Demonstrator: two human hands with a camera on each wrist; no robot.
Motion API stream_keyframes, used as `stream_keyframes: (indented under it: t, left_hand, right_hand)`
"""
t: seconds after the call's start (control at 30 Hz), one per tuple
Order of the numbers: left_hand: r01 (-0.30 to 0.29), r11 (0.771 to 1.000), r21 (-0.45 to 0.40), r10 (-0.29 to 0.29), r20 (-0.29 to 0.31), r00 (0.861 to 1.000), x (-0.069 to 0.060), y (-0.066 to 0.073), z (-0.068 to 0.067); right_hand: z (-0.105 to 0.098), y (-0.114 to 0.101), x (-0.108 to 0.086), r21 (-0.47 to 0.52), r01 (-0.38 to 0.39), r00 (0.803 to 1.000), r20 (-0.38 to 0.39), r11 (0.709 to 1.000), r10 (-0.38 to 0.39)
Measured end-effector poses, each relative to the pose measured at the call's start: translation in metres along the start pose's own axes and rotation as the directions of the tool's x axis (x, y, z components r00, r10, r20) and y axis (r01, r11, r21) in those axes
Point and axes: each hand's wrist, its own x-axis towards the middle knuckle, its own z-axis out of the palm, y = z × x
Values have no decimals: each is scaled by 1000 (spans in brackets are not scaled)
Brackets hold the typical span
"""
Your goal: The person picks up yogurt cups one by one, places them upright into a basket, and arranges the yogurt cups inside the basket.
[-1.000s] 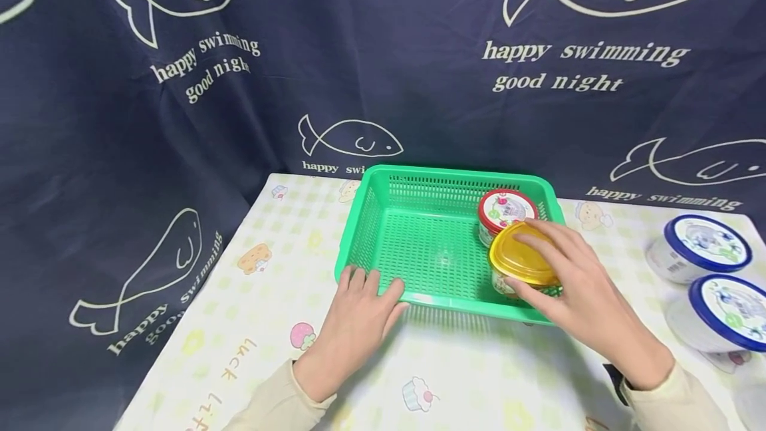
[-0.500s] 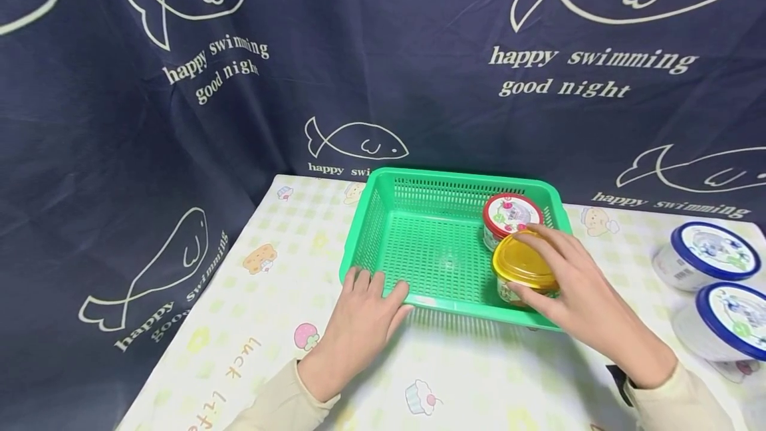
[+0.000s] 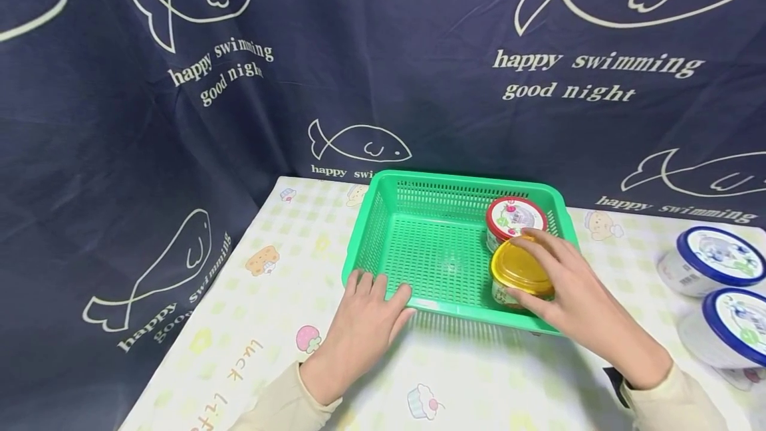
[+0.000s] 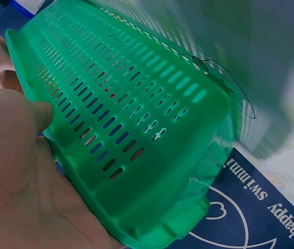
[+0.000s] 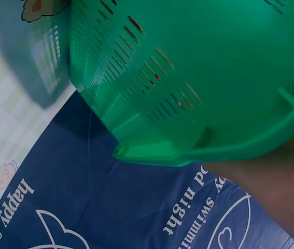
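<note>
In the head view a green basket [image 3: 419, 304] holds a red-lidded tub [image 3: 516, 217] at its right end, with a yellow-lidded tub [image 3: 520, 270] in front of it. My right hand [image 3: 577, 294] grips the yellow-lidded tub, thumb on the near side and fingers over the lid's far side. My left hand [image 3: 365, 321] rests with its fingers curled over the basket's front rim near the left corner. The left wrist view shows the left thumb and palm [image 4: 17, 176] against the basket wall [image 4: 157, 171]. Basket wall [image 5: 229, 104] hides the tubs in the right wrist view.
Two blue-lidded tubs [image 3: 721, 255] [image 3: 742, 324] stand at the table's right side, one behind the other. A dark blue curtain [image 3: 419, 52] hangs behind the table. The patterned tablecloth [image 3: 287, 304] extends left of and in front of the basket.
The head view has shifted slightly, so the scene sits a little lower and further right. The yellow-lidded tub has moved slightly left within the basket, still held by my right hand.
</note>
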Motion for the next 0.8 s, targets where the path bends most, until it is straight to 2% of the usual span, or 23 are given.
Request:
stream_keyframes:
  t: [0.43, 0.8]
  left_hand:
    - [6, 1000, -8, -6, 31, 999, 2, 1, 0]
    - [0, 1000, 13, -1, 54, 999, 1, 0, -1]
  right_hand:
    - [-1, 2, -4, -19, -6, 1000, 24, 1000, 7]
    - [-17, 0, -9, -35, -30, 999, 13, 999, 31]
